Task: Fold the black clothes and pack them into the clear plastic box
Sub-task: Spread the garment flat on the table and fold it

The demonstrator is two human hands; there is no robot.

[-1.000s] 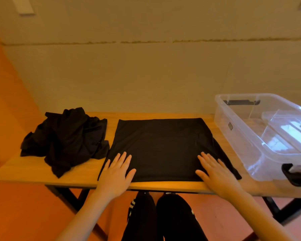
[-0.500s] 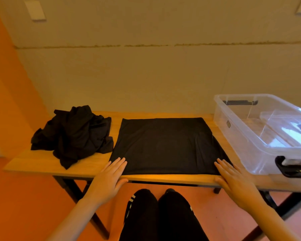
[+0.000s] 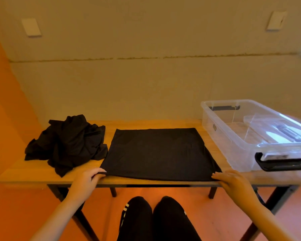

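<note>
left hand point(image 3: 87, 180) fingers pinch folded garment point(image 3: 156, 153) corner | right hand point(image 3: 233, 181) grip unclear | box point(image 3: 236, 136) cropped

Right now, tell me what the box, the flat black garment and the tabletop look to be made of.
Clear plastic box: transparent hard plastic, glossy, since the table shows through its walls; its handles look like black plastic. Flat black garment: soft matte knit-like fabric that lies limp with faint creases; the fibre cannot be told. Table: pale wood or wood-look laminate with a smooth, slightly shiny top.
</note>
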